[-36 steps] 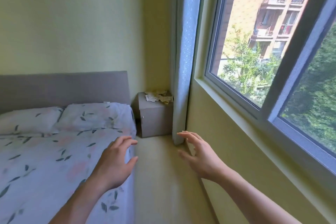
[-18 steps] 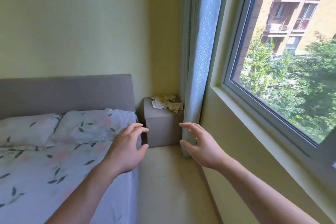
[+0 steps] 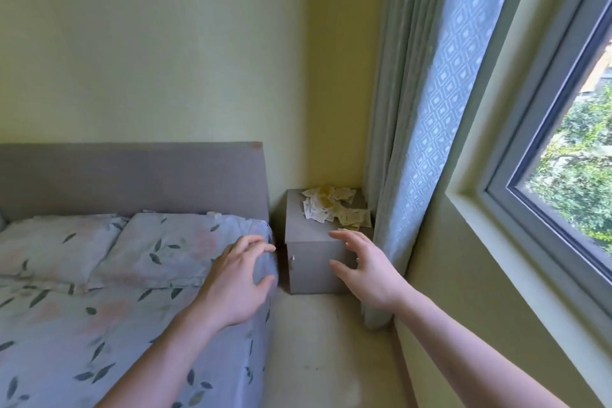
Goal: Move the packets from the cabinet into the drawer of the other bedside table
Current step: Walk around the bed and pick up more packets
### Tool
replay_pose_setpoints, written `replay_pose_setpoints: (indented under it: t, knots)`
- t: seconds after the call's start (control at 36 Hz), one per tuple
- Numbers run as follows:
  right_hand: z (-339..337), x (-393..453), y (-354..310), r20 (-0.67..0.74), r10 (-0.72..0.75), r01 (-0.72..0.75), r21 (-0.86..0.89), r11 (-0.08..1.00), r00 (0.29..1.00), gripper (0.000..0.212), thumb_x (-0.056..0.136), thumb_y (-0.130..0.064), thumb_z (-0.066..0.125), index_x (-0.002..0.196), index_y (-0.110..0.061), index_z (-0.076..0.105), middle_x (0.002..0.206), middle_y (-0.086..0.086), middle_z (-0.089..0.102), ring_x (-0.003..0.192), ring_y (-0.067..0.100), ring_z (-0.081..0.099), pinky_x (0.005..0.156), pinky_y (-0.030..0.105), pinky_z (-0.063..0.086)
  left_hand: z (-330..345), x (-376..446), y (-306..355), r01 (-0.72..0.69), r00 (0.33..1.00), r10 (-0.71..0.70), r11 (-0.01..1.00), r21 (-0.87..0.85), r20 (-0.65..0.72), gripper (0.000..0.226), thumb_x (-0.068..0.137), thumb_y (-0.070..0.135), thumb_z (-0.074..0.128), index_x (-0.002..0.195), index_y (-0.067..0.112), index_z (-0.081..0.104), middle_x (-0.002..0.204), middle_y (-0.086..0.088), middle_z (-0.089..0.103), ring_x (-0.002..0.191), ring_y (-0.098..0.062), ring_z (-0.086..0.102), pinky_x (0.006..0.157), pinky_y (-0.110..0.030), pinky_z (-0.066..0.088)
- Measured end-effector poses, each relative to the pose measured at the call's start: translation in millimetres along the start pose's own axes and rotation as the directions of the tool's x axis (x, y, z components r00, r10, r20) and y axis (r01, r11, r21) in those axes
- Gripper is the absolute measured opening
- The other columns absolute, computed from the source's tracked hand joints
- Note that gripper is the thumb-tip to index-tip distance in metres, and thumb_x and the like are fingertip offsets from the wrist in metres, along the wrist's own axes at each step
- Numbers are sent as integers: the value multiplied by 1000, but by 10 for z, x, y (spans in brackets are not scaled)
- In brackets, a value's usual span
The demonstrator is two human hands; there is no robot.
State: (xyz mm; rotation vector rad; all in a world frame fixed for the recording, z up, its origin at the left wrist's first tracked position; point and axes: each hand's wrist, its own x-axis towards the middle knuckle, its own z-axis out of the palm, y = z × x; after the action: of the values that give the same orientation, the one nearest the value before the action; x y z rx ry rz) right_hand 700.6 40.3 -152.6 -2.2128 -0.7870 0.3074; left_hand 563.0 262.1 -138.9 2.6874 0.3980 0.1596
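A grey bedside cabinet stands in the room's corner between the bed and the curtain. A loose pile of white and yellow packets lies on its top, toward the right back. The cabinet front is shut, with a small knob at its left edge. My left hand hovers over the bed's corner, fingers spread, holding nothing. My right hand is raised in front of the cabinet's right front edge, fingers apart and empty, below the packets.
The bed with leaf-patterned sheets and two pillows fills the left, its grey headboard against the wall. A long curtain hangs right of the cabinet. The window and wall run along the right, leaving a narrow floor strip.
The view has closed in on the corner cabinet, which now looks larger. Both hands have reached forward, the right one now level with the cabinet's front.
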Motion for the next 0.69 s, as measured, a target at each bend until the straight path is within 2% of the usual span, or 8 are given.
replay_pose_setpoints:
  t: [0.25,0.39,0.53,0.69]
  knots:
    - [21,1291,479,32,45,-45,-10,999,998,53,95,-31,65,145,-34,48,150,-15,42,137,7,42,117,28,34,344,1298,-292,-14,996,13,1000,8,86,47,95,32,60,141,33,47,150,16,31,139,-9,35,113,-23,28]
    - [41,2026,747,37,101,-100,-27,995,994,54,93,-32,64,145,-34,48,148,-15,44,137,7,43,118,29,35,485,2166,-582,-20,995,22,1000,-22,97,48,94,33,60,141,31,48,151,15,32,140,-10,35,117,-27,28]
    - [43,2584,1048,38,205,-204,-24,979,978,53,95,-33,64,145,-36,47,150,-14,43,139,7,42,118,28,34,683,2969,-823,-38,985,45,998,-42,169,49,95,36,60,142,31,47,148,18,31,137,-9,37,116,-26,30]
    - [48,3147,1470,41,313,-312,-31,950,949,55,93,-29,66,146,-27,49,144,-10,47,136,8,45,114,19,31,966,3849,-934,-81,965,88,996,-39,246,51,94,36,61,142,29,46,145,17,34,132,-9,42,109,-21,32]
